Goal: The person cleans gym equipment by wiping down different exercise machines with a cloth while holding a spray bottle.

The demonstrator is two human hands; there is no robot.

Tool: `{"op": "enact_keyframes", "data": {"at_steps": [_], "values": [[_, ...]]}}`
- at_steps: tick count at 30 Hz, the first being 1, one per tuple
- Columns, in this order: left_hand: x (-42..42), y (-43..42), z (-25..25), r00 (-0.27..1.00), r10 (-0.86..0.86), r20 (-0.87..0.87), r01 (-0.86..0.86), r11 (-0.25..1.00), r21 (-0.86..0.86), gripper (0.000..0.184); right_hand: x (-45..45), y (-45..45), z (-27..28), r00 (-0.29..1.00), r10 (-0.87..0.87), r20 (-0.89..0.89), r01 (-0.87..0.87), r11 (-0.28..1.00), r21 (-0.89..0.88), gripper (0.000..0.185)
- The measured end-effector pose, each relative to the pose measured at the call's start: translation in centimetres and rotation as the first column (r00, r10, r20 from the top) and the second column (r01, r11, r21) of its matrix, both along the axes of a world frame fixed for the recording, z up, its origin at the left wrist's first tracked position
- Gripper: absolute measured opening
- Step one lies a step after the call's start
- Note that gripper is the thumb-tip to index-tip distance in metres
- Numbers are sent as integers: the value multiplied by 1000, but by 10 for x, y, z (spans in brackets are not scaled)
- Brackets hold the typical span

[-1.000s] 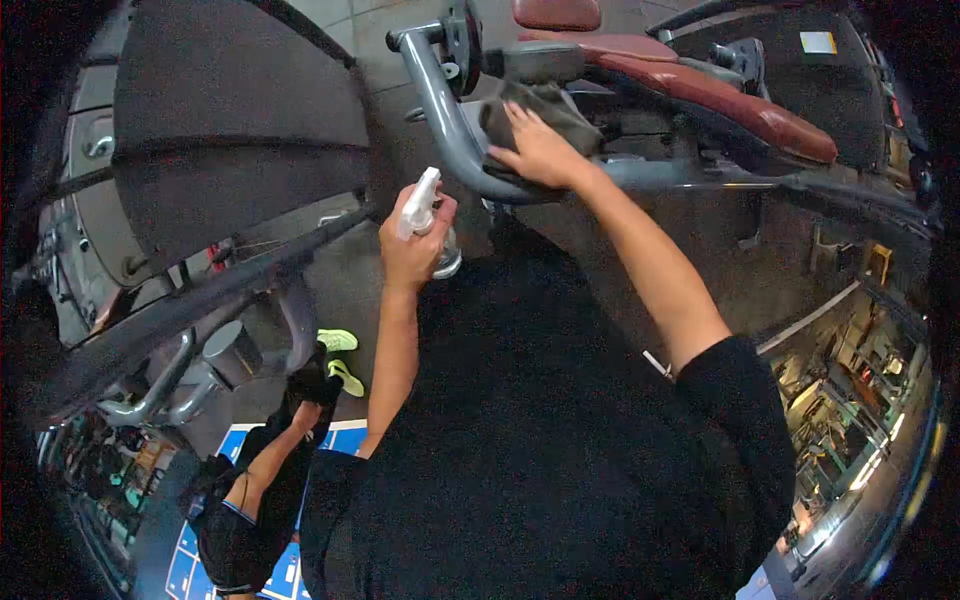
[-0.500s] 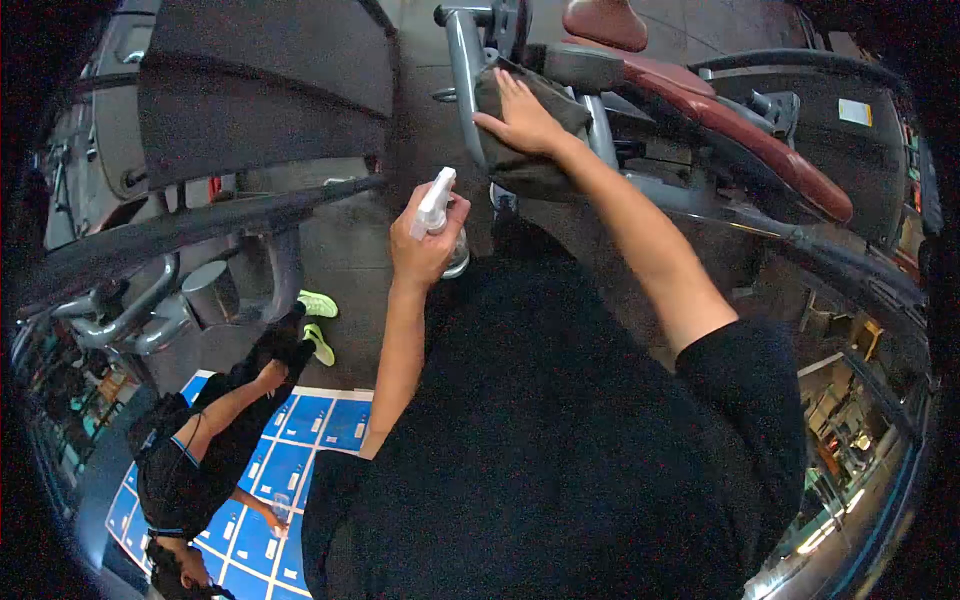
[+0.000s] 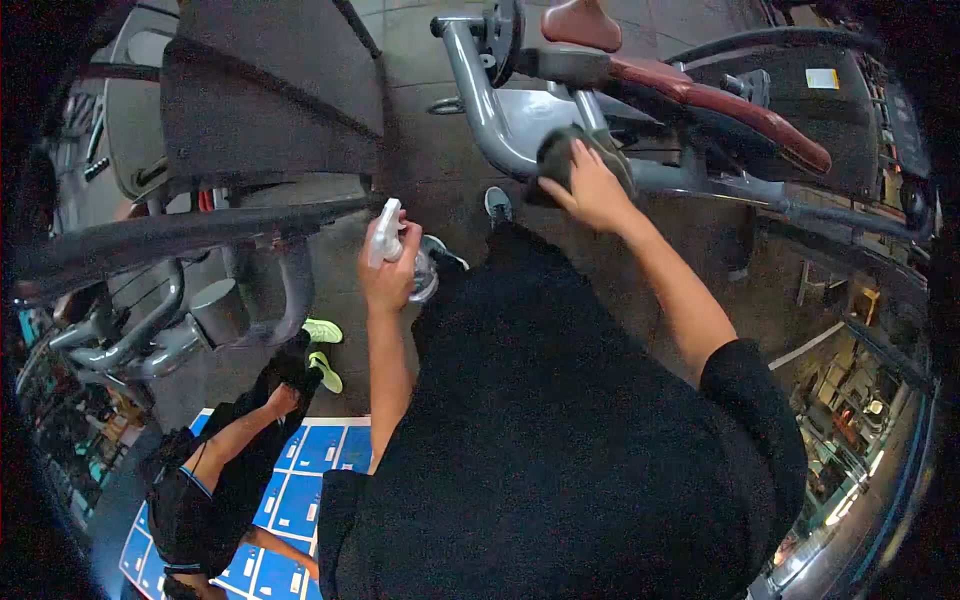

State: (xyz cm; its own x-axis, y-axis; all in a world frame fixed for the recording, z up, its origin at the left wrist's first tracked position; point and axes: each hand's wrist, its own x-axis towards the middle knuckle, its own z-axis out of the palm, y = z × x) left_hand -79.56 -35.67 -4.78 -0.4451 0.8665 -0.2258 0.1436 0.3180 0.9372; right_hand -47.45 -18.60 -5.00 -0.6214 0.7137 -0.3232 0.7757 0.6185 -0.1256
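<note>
My left hand (image 3: 388, 275) is wrapped round a spray bottle with a white head (image 3: 385, 235) and a clear body, held upright in front of my torso. On the right, my right hand (image 3: 597, 190) presses a dark cloth (image 3: 557, 165) onto the lower curved tube of a grey machine frame (image 3: 490, 125). Its fingers are spread over the cloth, partly smeared by motion. Above the cloth are the machine's dark red pads (image 3: 740, 105). The cloth hides part of the tube under it.
A person in black (image 3: 215, 480) with yellow-green shoes (image 3: 322, 332) is at lower left, beside blue lockers (image 3: 300, 500). A large dark panel (image 3: 270, 100) and a thick bar (image 3: 200, 235) occupy the left. My shoes (image 3: 498, 203) are on the dark floor.
My right hand and the cloth have moved down and right along the grey frame. My left hand with the bottle has shifted slightly left and down. The view has also shifted.
</note>
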Motion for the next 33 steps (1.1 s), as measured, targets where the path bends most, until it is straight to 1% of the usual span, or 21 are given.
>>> {"op": "enact_keyframes", "data": {"at_steps": [2,6,7,8,9,10,11,12,13,14,16,18,19,21,23,25,26,28,29,30,33], "values": [[-6,-6,-3,998,17,-63,-15,999,30,34,-27,39,-27,984,-144,-108,130,983,-130,95],[-11,-3,7,996,-13,-93,13,1000,3,35,-71,110,-90,971,-106,-215,95,994,-62,101],[-10,0,9,997,-23,-76,23,1000,-1,35,-79,114,-89,953,-161,-258,146,986,-77,101],[-10,3,10,998,-32,-62,32,999,-1,35,-82,111,-87,952,-159,-262,145,987,-72,101],[-11,7,7,997,-36,-70,36,999,4,35,-86,101,-81,959,-184,-216,172,982,-73,102],[-9,9,1,999,-33,-10,34,998,59,35,-89,87,-75,962,-213,-169,203,976,-76,103],[-7,11,-2,998,-32,54,26,993,113,36,-85,71,-58,978,-186,-96,176,979,-105,104],[-5,12,-1,998,-33,54,27,993,118,36,-77,49,-42,981,-145,-129,130,984,-120,103],[-2,14,0,998,-34,43,29,993,116,35,-69,24,-24,992,-91,-88,82,992,-97,99],[1,15,1,999,-32,34,28,993,114,35,-61,2,-16,998,-25,-61,26,999,24,97],[5,18,-4,999,-8,53,0,987,159,34,-51,-28,3,999,37,-39,-30,987,157,98],[9,16,-2,997,-9,-79,19,992,123,34,-53,-30,6,998,56,-33,-48,978,205,92],[14,18,-2,999,-18,-43,23,993,116,34,-55,-23,1,997,68,-35,-60,978,198,92],[20,27,7,996,-58,-68,63,995,73,32,-60,-4,-16,977,60,-205,-27,986,163,85],[27,41,3,980,-151,-130,152,988,0,25,-58,6,-21,967,88,-241,-51,987,155,82],[33,60,-5,981,-155,-116,156,988,-1,25,-56,9,-16,933,102,-346,-54,988,144,77],[35,70,-9,981,-166,-104,167,986,7,25,-52,4,-15,932,104,-347,-58,989,140,77],[38,91,-19,973,-185,-138,185,983,-13,29,-34,-10,-15,946,-10,-325,84,973,214,77],[39,101,-23,964,-205,-171,203,979,-28,34,-24,-20,-16,941,-44,-337,133,960,247,83],[41,109,-28,964,-205,-169,203,979,-32,34,-13,-26,-13,941,-45,-335,132,961,243,83],[42,130,-37,922,-301,-244,264,949,-173,42,5,-41,0,958,-109,-266,170,960,220,100]]}}
